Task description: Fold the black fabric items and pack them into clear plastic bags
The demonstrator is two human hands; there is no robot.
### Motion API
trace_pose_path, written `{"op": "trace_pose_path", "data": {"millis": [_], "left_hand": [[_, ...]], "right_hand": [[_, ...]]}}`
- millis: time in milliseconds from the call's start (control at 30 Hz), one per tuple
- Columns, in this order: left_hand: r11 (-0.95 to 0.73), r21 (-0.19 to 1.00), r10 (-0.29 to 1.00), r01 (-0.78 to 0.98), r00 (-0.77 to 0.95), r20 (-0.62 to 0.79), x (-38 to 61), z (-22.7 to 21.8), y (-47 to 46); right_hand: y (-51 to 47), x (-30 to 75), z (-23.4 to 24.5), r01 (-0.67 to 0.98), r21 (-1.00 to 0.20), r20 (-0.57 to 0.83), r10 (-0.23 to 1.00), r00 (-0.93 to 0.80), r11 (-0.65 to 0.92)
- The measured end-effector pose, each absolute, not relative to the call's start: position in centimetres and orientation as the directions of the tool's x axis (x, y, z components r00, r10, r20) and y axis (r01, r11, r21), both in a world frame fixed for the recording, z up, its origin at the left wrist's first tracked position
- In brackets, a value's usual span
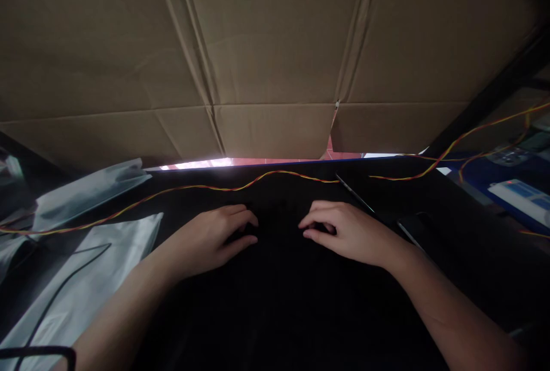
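Observation:
My left hand (227,235) rests on the black tabletop (275,302), its fingers bent and its thumb apart from them. Opposite it, my right hand (337,229) lies in much the same pose, thumb and fingers apart. Neither hand holds anything that I can see, and a dark gap separates them. Close to my right hand are a dark flat device (365,188) with a thin bright edge and a dark phone-like object (419,225), partly behind my forearm. A translucent plastic bag (124,239) lies beside my left forearm.
A large cardboard sheet (275,44) stands along the far edge. Twisted red-and-yellow wire (189,187) runs across the table behind my hands. Another plastic bag (90,190) lies at the left, and a black cable (60,291) crosses the nearer bag. A white-and-blue package (522,199) sits at the right.

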State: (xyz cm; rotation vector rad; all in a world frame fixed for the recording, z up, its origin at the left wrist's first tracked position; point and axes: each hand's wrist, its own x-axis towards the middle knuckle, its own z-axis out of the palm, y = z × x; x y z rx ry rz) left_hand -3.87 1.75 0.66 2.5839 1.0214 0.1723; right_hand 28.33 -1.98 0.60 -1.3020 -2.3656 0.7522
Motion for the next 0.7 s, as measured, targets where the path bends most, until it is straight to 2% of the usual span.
{"op": "trace_pose_path", "data": {"millis": [67, 200, 300, 400, 533, 600, 700], "left_hand": [[-0.708, 0.307, 0.674, 0.636, 0.739, 0.024, -3.8, 0.5, 1.8], [-0.737, 0.228, 0.667, 0.637, 0.739, 0.092, -3.3, 1.1, 1.2], [-0.763, 0.320, 0.609, 0.561, 0.790, 0.068, -2.2, 1.5, -0.3], [-0.741, 0.439, 0.533, 0.508, 0.843, -0.076, -1.1, 1.0, -1.8], [-0.682, 0.490, 0.490, 0.543, 0.836, -0.245, -0.7, -0.1, -2.5], [-0.677, 0.498, 0.492, 0.542, 0.836, -0.241, -0.8, -0.1, -2.2], [-0.703, 0.425, 0.592, 0.571, 0.800, -0.096, -1.2, 0.0, -1.1]], "right_hand": [[-1.8, 28.3, 0.3, 0.706, -0.544, 0.086, 0.868, -0.490, 0.453], [-1.7, 28.1, -0.6, 0.757, -0.434, 0.084, 0.859, -0.506, 0.488], [-1.7, 28.1, -0.8, 0.773, -0.387, 0.109, 0.857, -0.504, 0.503], [-1.7, 28.1, -0.9, 0.772, -0.381, 0.119, 0.855, -0.506, 0.510], [-1.5, 28.4, -1.0, 0.774, -0.395, 0.106, 0.861, -0.497, 0.495], [-1.5, 28.4, -1.1, 0.772, -0.394, 0.115, 0.860, -0.497, 0.499], [-1.3, 28.2, -1.5, 0.783, -0.360, 0.203, 0.862, -0.464, 0.507]]}}
